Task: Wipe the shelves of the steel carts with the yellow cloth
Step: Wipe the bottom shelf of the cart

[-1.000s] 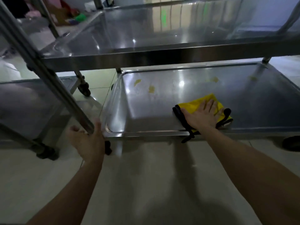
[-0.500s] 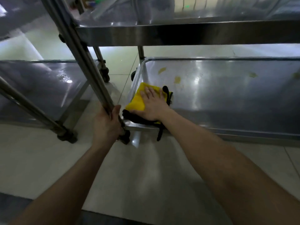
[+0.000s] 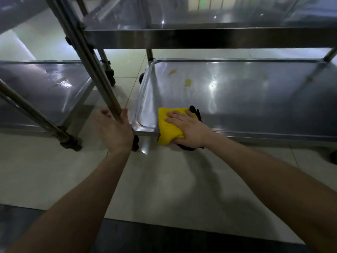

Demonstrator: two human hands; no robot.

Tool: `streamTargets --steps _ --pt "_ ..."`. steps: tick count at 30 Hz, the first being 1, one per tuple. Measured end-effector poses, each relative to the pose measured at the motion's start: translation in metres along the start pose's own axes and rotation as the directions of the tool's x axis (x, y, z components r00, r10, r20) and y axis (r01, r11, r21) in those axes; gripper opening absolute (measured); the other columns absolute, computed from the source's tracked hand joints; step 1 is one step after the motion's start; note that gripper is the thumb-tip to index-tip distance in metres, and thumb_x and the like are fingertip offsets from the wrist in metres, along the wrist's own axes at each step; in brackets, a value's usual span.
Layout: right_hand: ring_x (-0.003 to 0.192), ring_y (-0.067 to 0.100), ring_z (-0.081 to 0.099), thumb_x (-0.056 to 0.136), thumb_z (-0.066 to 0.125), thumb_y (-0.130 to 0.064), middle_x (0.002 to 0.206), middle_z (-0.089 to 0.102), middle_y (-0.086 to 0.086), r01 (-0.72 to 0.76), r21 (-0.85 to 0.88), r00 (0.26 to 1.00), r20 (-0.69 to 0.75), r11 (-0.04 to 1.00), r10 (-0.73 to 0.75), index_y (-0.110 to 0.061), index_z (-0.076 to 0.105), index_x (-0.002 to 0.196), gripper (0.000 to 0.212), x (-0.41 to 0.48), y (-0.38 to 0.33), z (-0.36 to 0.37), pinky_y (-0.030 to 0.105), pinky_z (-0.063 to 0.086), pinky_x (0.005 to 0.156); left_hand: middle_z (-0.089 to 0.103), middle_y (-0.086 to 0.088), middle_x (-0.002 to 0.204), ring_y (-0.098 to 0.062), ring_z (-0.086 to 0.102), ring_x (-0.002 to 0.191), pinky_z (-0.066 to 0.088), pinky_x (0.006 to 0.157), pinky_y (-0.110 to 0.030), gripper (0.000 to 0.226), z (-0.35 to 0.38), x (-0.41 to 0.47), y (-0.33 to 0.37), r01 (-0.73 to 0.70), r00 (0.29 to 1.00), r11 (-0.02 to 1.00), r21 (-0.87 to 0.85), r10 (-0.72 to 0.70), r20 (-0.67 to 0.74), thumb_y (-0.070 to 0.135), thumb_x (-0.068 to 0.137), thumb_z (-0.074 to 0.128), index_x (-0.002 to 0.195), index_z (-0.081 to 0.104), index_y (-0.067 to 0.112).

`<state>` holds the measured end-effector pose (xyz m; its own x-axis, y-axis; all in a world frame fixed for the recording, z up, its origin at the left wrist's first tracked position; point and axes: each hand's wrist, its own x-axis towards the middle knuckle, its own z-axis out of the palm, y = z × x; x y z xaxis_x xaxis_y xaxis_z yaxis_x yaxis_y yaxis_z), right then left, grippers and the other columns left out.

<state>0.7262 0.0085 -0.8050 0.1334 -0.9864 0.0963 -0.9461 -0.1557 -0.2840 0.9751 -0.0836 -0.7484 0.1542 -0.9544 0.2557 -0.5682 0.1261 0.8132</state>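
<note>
A yellow cloth (image 3: 166, 126) with black trim lies over the front left edge of the steel cart's bottom shelf (image 3: 255, 99). My right hand (image 3: 189, 128) presses flat on it, fingers spread, thumb curled under the cloth at the rim. My left hand (image 3: 116, 130) sits at the cart's front left post (image 3: 94, 70), thumb against the post and fingers loosely open around it. Yellowish smears (image 3: 187, 82) mark the shelf farther back. The upper shelf (image 3: 200, 19) overhangs above.
A second steel cart's low shelf (image 3: 42, 88) stands to the left, with its own slanted post (image 3: 31, 112) and caster (image 3: 71, 143). Pale floor tiles (image 3: 164, 179) lie between me and the carts. A caster (image 3: 333, 156) shows at the far right.
The cloth and my right hand slid from the shelf's middle to its left corner, then back toward the front rim. My left hand's grip on the post has loosened.
</note>
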Motion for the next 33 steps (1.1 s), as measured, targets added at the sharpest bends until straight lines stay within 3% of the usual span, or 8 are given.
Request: streamTargets --steps 2,4,6,15,21,26,29,33 --pt "0.164 0.022 0.022 0.091 0.078 -0.058 0.176 0.028 0.0 -0.047 0.008 0.999 -0.02 0.999 0.047 -0.025 0.04 0.165 0.089 -0.04 0.025 -0.012 0.054 0.008 0.132 0.06 -0.016 0.118 -0.038 0.062 0.109 0.053 0.094 -0.054 0.034 0.006 -0.035 0.011 -0.076 0.992 0.995 0.072 0.082 -0.095 0.025 0.097 0.07 0.122 0.056 0.005" --pt "0.164 0.021 0.023 0.091 0.077 -0.061 0.176 0.028 -0.001 -0.088 -0.016 0.995 -0.039 0.996 0.087 -0.025 0.04 0.164 0.09 -0.076 0.05 -0.024 0.054 0.009 0.132 0.062 -0.016 0.11 -0.039 0.062 0.103 0.052 0.092 -0.052 0.023 0.023 -0.078 0.023 -0.344 0.936 0.936 0.075 0.336 0.103 0.007 0.093 0.069 0.113 0.06 0.006" --pt "0.163 0.022 0.023 0.09 0.077 -0.062 0.176 0.028 0.0 -0.128 -0.053 0.99 -0.061 0.99 0.124 -0.025 0.04 0.164 0.091 -0.112 0.073 -0.034 0.054 0.009 0.132 0.065 -0.019 0.111 -0.043 0.063 0.104 0.05 0.093 -0.05 0.025 0.052 -0.117 0.038 -0.572 0.765 0.82 0.005 0.531 0.364 -0.003 0.09 0.068 0.114 0.066 0.002" --pt "0.165 0.023 0.019 0.09 0.082 -0.047 0.177 0.023 -0.001 -0.392 -0.156 0.918 -0.128 0.907 0.374 -0.026 0.035 0.167 0.093 -0.299 0.189 -0.084 0.057 0.011 0.132 0.072 -0.016 0.131 -0.04 0.065 0.122 0.049 0.108 -0.052 0.036 0.148 -0.196 0.113 -0.841 0.347 0.531 -0.105 0.677 0.649 0.009 0.101 0.063 0.136 0.069 0.003" --pt "0.163 0.03 0.025 0.087 0.087 -0.02 0.174 0.032 0.006 -0.718 -0.082 0.694 -0.163 0.691 0.701 -0.023 0.041 0.164 0.09 -0.407 0.246 -0.124 0.059 0.011 0.13 0.067 -0.011 0.122 -0.035 0.059 0.113 0.049 0.096 -0.05 0.028 0.168 -0.214 0.132 -0.833 0.4 0.554 0.005 0.595 0.697 0.02 0.106 0.056 0.126 0.074 0.013" --pt "0.124 0.041 0.065 0.083 0.073 -0.006 0.138 0.067 0.019 -0.806 -0.146 0.587 -0.082 0.573 0.805 -0.024 0.062 0.145 0.065 -0.393 0.231 -0.166 0.045 0.054 0.099 0.067 -0.011 0.125 -0.034 0.058 0.115 0.049 0.098 -0.048 0.028 0.161 -0.206 0.141 -0.824 0.37 0.567 0.008 0.526 0.766 0.019 0.105 0.059 0.128 0.073 0.014" --pt "0.11 0.04 0.068 0.085 0.07 -0.034 0.12 0.073 0.017 -0.769 -0.226 0.61 0.022 0.599 0.792 -0.022 0.071 0.125 0.042 -0.352 0.192 -0.199 0.04 0.054 0.084 0.069 -0.01 0.122 -0.035 0.061 0.114 0.052 0.098 -0.047 0.024 0.145 -0.195 0.153 -0.82 0.295 0.572 -0.031 0.467 0.834 0.018 0.103 0.064 0.123 0.075 0.012" --pt "0.114 0.036 0.065 0.093 0.075 -0.025 0.123 0.072 0.012 -0.662 -0.129 0.727 0.131 0.738 0.675 -0.021 0.071 0.118 0.026 -0.293 0.122 -0.226 0.038 0.052 0.093 0.071 -0.008 0.112 -0.033 0.066 0.108 0.052 0.094 -0.042 0.016 0.106 -0.17 0.175 -0.837 0.136 0.533 -0.128 0.43 0.893 0.02 0.1 0.07 0.114 0.077 0.014"
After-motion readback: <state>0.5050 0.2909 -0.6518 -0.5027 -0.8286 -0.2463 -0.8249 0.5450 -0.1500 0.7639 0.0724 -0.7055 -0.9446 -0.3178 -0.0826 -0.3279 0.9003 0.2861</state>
